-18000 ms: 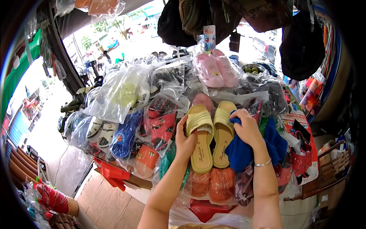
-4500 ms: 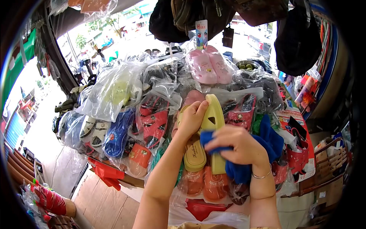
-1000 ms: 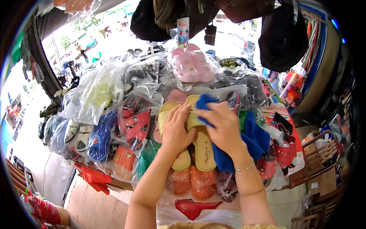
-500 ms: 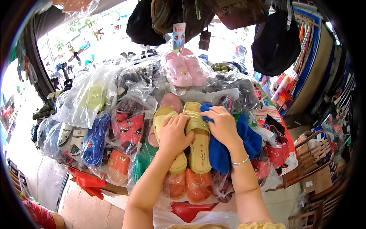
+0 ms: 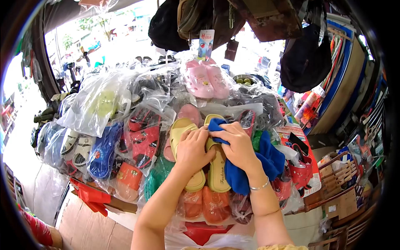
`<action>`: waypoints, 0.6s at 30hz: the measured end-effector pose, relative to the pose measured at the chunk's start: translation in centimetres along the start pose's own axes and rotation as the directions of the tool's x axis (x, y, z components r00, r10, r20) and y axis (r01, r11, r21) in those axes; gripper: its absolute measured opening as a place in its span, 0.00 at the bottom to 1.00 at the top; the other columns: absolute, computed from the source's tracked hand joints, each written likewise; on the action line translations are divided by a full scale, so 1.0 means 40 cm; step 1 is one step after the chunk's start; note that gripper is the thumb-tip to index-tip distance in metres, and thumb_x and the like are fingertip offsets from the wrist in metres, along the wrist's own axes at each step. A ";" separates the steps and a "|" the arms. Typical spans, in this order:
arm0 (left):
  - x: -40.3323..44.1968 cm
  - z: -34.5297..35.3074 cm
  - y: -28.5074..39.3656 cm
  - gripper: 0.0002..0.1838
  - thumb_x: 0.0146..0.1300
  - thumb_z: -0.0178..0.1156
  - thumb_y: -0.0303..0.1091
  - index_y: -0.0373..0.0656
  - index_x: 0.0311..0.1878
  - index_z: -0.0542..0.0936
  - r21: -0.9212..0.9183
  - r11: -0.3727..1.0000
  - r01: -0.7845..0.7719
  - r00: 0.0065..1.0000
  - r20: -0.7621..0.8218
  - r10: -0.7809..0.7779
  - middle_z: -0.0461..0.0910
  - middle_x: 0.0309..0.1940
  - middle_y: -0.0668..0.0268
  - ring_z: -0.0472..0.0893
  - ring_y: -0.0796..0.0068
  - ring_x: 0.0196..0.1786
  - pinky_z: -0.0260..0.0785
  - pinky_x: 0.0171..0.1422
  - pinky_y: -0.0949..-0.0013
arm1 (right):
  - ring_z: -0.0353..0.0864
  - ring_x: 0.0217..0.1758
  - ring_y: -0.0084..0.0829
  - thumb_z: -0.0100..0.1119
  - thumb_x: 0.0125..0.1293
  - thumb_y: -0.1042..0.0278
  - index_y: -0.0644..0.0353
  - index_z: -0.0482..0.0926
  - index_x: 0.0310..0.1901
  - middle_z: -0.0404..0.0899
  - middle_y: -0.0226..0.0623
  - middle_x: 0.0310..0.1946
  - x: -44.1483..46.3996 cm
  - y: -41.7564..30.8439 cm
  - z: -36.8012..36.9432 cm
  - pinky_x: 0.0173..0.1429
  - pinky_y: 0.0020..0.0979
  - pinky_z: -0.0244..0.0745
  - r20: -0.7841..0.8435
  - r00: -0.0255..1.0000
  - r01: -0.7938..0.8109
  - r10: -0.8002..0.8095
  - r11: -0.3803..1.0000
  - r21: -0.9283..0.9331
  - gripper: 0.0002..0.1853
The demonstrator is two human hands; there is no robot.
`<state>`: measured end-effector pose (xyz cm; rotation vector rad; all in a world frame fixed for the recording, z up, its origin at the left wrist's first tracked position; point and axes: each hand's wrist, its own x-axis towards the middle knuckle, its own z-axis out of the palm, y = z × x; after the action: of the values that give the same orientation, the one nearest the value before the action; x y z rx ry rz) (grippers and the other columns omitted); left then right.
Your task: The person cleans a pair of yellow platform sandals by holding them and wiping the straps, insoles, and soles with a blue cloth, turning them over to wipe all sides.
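Observation:
Two yellow slippers lie side by side on the pile, the left one point(image 5: 194, 182) partly under my left hand point(image 5: 192, 148). My left hand rests over its strap, with the thumb reaching toward the other slipper. My right hand point(image 5: 233, 143) presses a blue cloth point(image 5: 237, 177) on the strap of the right slipper point(image 5: 218, 175), its fingers bent round the cloth. The rest of the cloth hangs beside that slipper, below my palm. Orange slippers point(image 5: 216, 204) in plastic lie just below the yellow pair.
Bagged footwear surrounds the pair, with pink clogs point(image 5: 206, 81) at the back and a blue slipper point(image 5: 104, 156) at the left. Dark bags point(image 5: 306, 58) hang overhead. A wooden chair point(image 5: 337, 171) stands at the right, and a red bag point(image 5: 89, 195) hangs at the front left edge.
My right hand with the cloth has moved from the right edge of the slipper onto its strap. My left hand stays on the left slipper. The view has shifted slightly.

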<state>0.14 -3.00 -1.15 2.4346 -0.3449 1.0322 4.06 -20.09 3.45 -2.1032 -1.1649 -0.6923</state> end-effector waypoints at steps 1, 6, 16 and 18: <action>0.001 -0.003 0.002 0.24 0.51 0.67 0.38 0.42 0.53 0.77 0.006 1.000 0.004 1.000 -0.004 -0.004 0.81 0.58 0.56 0.81 0.57 0.57 0.65 0.68 0.54 | 0.78 0.53 0.46 0.58 0.52 0.80 0.54 0.86 0.46 0.83 0.40 0.48 -0.006 0.040 0.021 0.62 0.41 0.74 0.031 0.998 -0.059 0.059 0.998 0.016 0.19; 0.005 -0.002 0.008 0.24 0.54 0.67 0.39 0.42 0.54 0.77 0.025 1.000 -0.012 1.000 0.014 0.012 0.81 0.59 0.56 0.80 0.56 0.58 0.65 0.68 0.54 | 0.78 0.55 0.48 0.56 0.51 0.82 0.55 0.87 0.45 0.83 0.45 0.48 -0.010 0.051 -0.029 0.62 0.42 0.73 -0.135 0.980 -0.157 0.144 0.984 -0.088 0.20; -0.002 -0.015 -0.003 0.22 0.55 0.69 0.42 0.41 0.51 0.80 -0.035 0.997 -0.066 0.997 -0.053 0.064 0.82 0.55 0.56 0.81 0.56 0.56 0.66 0.68 0.52 | 0.79 0.55 0.49 0.52 0.51 0.84 0.58 0.87 0.46 0.83 0.49 0.46 -0.006 0.054 -0.027 0.63 0.42 0.74 -0.173 0.977 -0.121 0.128 0.991 0.053 0.22; 0.000 -0.044 -0.029 0.16 0.57 0.68 0.38 0.42 0.46 0.82 0.001 0.985 -0.173 0.920 -0.357 0.162 0.85 0.49 0.58 0.83 0.54 0.52 0.69 0.64 0.53 | 0.79 0.55 0.50 0.52 0.51 0.84 0.57 0.87 0.46 0.83 0.51 0.47 -0.002 0.008 -0.024 0.63 0.42 0.73 -0.116 0.991 -0.042 0.064 0.982 0.182 0.23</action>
<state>-0.46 -1.11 -0.45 2.1595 -0.4453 1.5023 4.16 -20.97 3.93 -1.9078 -1.0592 -0.6557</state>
